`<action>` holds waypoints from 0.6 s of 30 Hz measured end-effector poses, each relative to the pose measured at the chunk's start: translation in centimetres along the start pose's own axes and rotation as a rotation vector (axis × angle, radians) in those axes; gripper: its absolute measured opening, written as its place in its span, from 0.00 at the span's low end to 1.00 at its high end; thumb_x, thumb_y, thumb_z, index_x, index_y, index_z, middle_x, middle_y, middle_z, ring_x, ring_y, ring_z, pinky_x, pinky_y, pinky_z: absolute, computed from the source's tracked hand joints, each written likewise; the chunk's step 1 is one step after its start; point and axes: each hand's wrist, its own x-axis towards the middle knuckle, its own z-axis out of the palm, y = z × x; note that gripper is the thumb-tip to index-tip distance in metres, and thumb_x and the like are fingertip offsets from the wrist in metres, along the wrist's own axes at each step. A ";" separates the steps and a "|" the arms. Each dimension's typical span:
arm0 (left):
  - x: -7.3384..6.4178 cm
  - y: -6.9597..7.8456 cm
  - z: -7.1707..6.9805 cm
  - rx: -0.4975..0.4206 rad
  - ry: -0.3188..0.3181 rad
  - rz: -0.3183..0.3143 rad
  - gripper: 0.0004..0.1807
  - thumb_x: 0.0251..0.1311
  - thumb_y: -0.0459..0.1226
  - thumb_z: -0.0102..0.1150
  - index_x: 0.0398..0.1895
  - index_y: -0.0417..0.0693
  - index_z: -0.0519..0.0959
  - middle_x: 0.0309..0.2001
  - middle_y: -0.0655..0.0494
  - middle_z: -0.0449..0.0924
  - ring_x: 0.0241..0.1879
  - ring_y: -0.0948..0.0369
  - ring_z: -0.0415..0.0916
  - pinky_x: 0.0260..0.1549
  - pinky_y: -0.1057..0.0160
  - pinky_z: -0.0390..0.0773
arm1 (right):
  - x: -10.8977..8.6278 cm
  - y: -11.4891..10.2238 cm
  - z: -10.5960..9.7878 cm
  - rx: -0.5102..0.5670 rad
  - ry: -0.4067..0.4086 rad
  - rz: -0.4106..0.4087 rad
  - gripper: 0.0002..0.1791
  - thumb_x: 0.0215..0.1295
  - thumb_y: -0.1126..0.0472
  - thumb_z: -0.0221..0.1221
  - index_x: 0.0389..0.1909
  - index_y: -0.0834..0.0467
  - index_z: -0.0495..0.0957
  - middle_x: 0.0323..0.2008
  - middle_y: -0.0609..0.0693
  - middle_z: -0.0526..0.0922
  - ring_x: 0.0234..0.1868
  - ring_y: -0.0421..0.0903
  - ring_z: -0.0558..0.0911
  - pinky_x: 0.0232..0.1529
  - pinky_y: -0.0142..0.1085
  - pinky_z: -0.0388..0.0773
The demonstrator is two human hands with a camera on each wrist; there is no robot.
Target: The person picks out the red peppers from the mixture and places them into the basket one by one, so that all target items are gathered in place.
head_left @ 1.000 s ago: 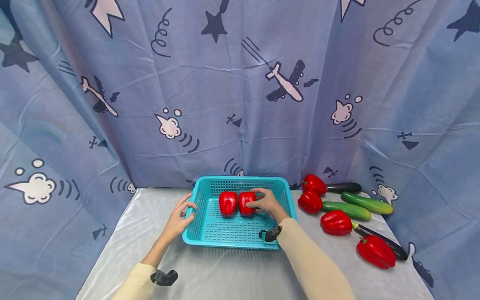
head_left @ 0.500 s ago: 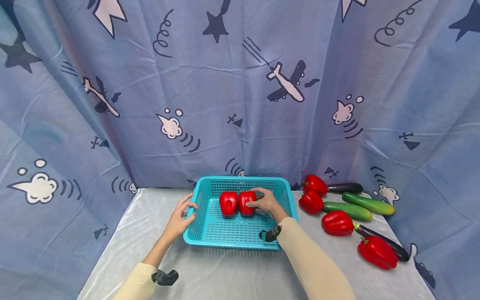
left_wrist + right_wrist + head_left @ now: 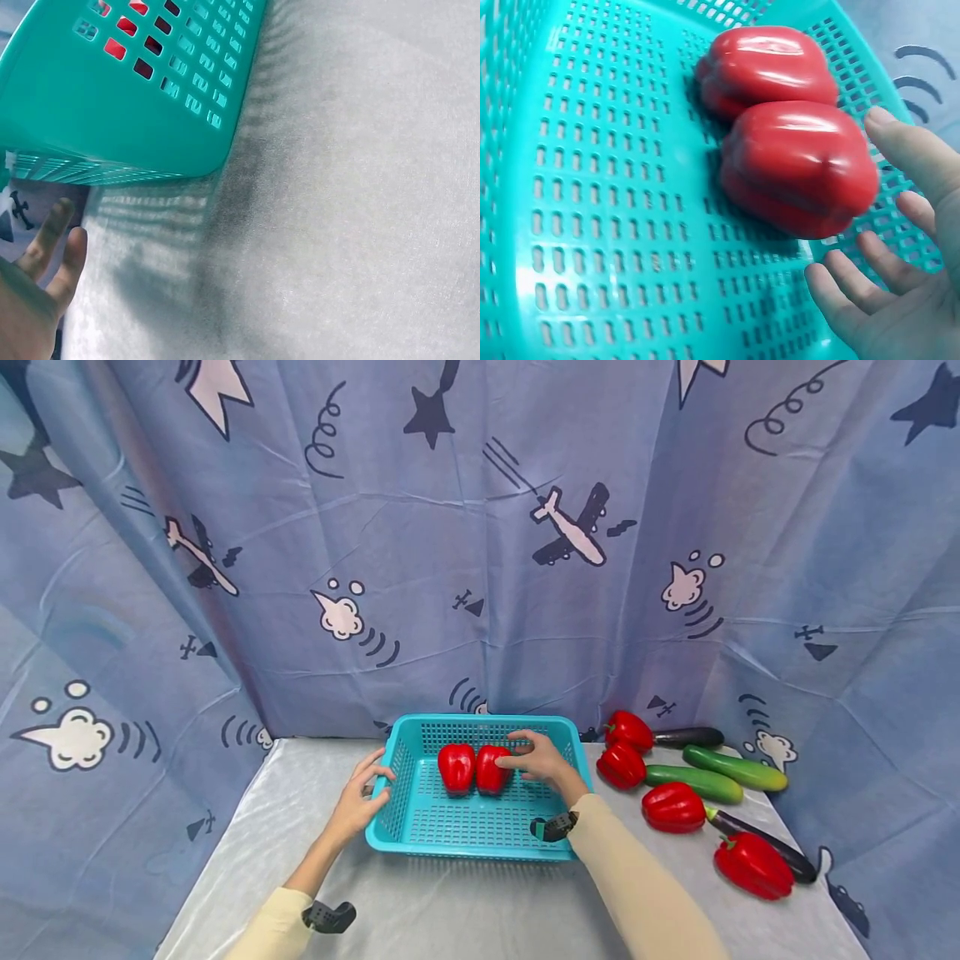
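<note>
Inside the turquoise plastic basket [image 3: 480, 845] two red bell peppers lie side by side, the left pepper [image 3: 457, 768] and the right pepper [image 3: 492, 770]. My right hand [image 3: 542, 760] is over the basket, beside the right pepper. The right wrist view shows its fingers spread and apart from that pepper [image 3: 802, 169]. At the basket's left rim is my left hand [image 3: 358, 797], its thumb and a fingertip at the edge. In the left wrist view, two loosely extended fingers [image 3: 69, 262] stand off the basket wall [image 3: 127, 112]; the rest of that hand is out of frame.
Right of the basket lie more red bell peppers [image 3: 673, 807], green cucumbers [image 3: 693, 782] and dark eggplants [image 3: 765, 842] on the white-covered table [image 3: 420, 910]. A blue patterned curtain [image 3: 420, 685] hangs behind the table and at both sides.
My right hand has let go of the right pepper and drawn slightly to the right, its fingers spreading. The peppers stay in place, and my left hand has not visibly moved.
</note>
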 end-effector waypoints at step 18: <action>0.0 0.2 0.0 0.036 -0.010 0.004 0.10 0.58 0.18 0.56 0.41 0.31 0.78 0.71 0.23 0.55 0.65 0.29 0.61 0.46 0.38 0.76 | -2.7 -2.0 -5.3 0.079 -0.040 -0.134 0.21 0.72 0.64 0.62 0.61 0.67 0.73 0.50 0.63 0.83 0.55 0.63 0.81 0.55 0.53 0.77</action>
